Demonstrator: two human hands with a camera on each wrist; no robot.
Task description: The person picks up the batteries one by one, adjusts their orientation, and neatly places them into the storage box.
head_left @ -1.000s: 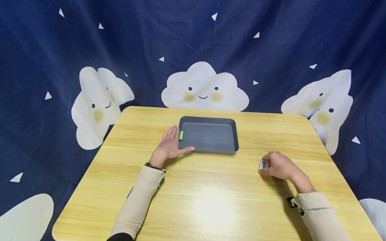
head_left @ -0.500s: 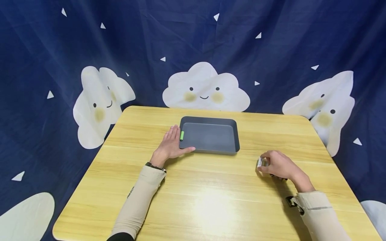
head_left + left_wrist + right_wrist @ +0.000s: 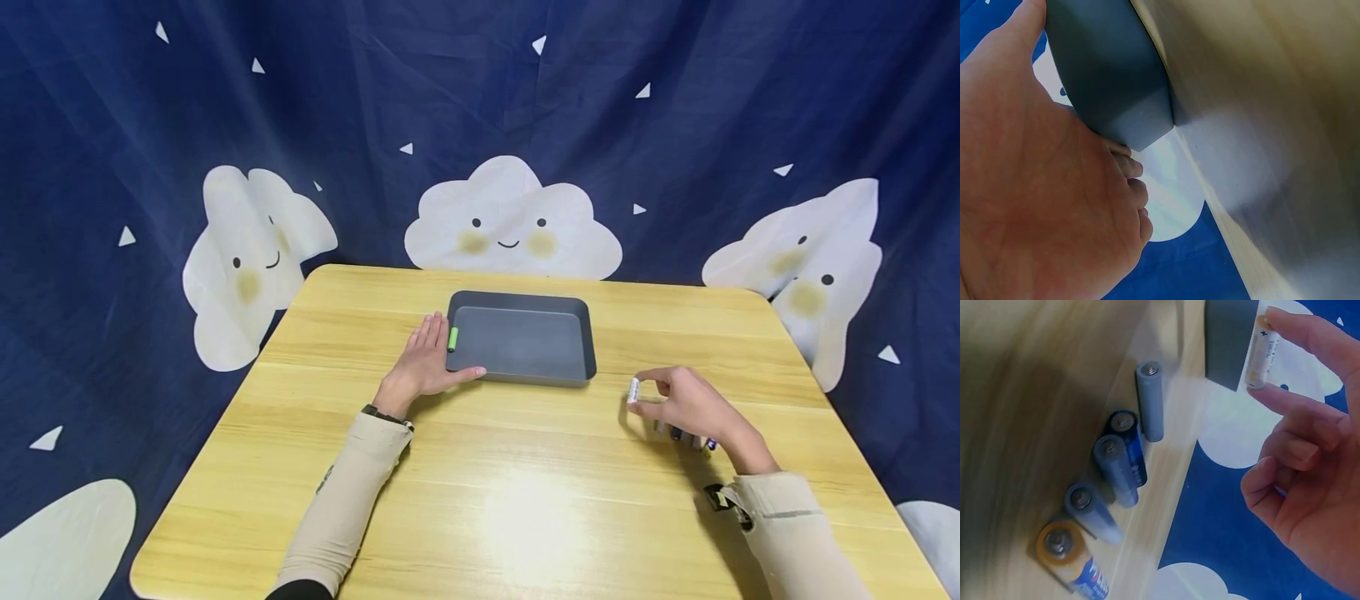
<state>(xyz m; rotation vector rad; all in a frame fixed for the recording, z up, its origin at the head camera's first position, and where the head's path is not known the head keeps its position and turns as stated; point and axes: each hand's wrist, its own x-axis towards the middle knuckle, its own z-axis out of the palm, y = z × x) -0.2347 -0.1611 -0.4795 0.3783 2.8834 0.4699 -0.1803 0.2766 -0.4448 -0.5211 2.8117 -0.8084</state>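
My right hand [image 3: 693, 404] pinches a white battery [image 3: 1262, 353] by its two ends between thumb and index finger, just over the table. The other fingers of that hand are curled loosely in the right wrist view. Below and behind it, several more batteries form a row, among them a grey battery [image 3: 1150, 403] and an orange-and-blue battery [image 3: 1075, 565]. My left hand [image 3: 420, 362] rests against the left side of a dark grey tray [image 3: 521, 337], fingers straight, thumb along the near rim. Inside the tray, a green battery [image 3: 453, 338] lies at the left wall.
The wooden table [image 3: 450, 467] has rounded corners and reflects a bright light near its front. A dark blue curtain [image 3: 480, 83] with white clouds hangs behind it. Between the tray and the right hand lies a short stretch of tabletop.
My right hand has drawn the white battery leftward and slightly away from me, off the row, so more of the other batteries show beneath the hand. The left hand and tray stay in place.
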